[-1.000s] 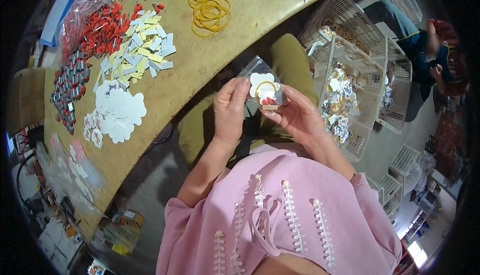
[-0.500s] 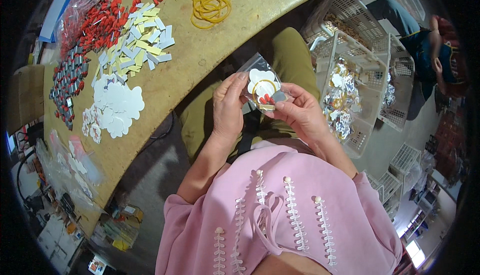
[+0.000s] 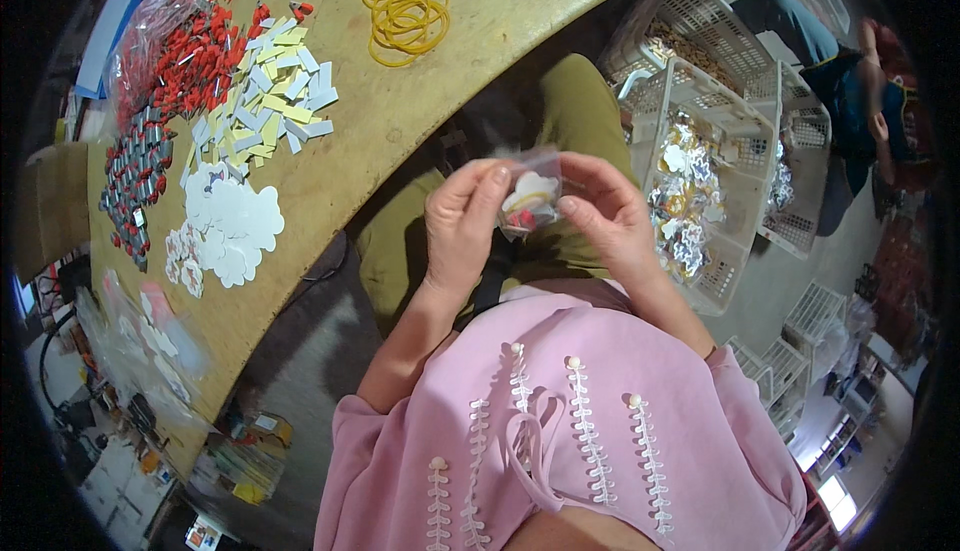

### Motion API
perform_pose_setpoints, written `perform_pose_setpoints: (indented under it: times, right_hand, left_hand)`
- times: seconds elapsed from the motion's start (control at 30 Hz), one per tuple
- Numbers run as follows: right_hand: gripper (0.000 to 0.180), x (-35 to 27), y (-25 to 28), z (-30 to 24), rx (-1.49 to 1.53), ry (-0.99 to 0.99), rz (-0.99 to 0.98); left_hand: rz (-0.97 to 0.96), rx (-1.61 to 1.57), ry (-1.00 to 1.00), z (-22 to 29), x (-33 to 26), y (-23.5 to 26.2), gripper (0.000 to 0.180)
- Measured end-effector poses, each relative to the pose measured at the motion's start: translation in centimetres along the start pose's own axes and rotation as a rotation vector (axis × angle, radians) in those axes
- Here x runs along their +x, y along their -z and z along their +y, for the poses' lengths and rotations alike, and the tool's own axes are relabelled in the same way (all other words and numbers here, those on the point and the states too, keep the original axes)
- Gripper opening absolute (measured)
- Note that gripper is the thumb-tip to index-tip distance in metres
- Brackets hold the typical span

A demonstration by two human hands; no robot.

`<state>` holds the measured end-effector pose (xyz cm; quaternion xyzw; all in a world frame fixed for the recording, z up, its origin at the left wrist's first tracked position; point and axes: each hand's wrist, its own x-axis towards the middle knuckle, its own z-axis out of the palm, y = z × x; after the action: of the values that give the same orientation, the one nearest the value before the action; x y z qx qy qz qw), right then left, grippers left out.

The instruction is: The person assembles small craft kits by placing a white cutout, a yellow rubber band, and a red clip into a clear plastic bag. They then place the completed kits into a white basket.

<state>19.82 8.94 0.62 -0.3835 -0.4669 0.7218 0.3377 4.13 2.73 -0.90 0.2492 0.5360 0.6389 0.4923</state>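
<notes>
A small clear plastic bag (image 3: 541,163) is held up over my lap. Inside it show a white scalloped card, a yellow rubber band and small red pieces. My left hand (image 3: 463,216) pinches the bag's left side between thumb and fingers. On the other side my right hand (image 3: 608,219) grips it, thumb in front and fingers partly hidden behind. On the table to my left lie white scalloped cards (image 3: 238,229), yellow and white strips (image 3: 268,101), red-tipped pieces (image 3: 205,51), grey cylindrical pieces (image 3: 137,173) and yellow rubber bands (image 3: 408,16).
The table (image 3: 330,171) curves along my left. At my right stands a plastic crate (image 3: 735,186) of filled bags, with another crate (image 3: 690,6) holding small brown pieces behind it. A person (image 3: 850,81) sits at the far right. Clear bags (image 3: 145,346) lie at the table's near end.
The bag has tilted and its upper part now folds between my hands, so less of the card shows. My right hand has shifted slightly, its fingers rising behind the bag.
</notes>
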Motion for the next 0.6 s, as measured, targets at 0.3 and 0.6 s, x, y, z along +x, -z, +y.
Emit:
perform_pose_setpoints:
  times: [0.3,0.6]
  right_hand:
    - [0.009,0.6,1.2,-1.2,0.000,-0.051,-0.046]
    - [0.008,0.1,-0.4,-0.9,-0.573,0.217,0.004]
  left_hand:
    - [-0.131,0.211,-0.055,0.8,-0.6,-0.3,0.015]
    - [-0.156,0.701,-0.346,1.5,0.7,-1.3,0.007]
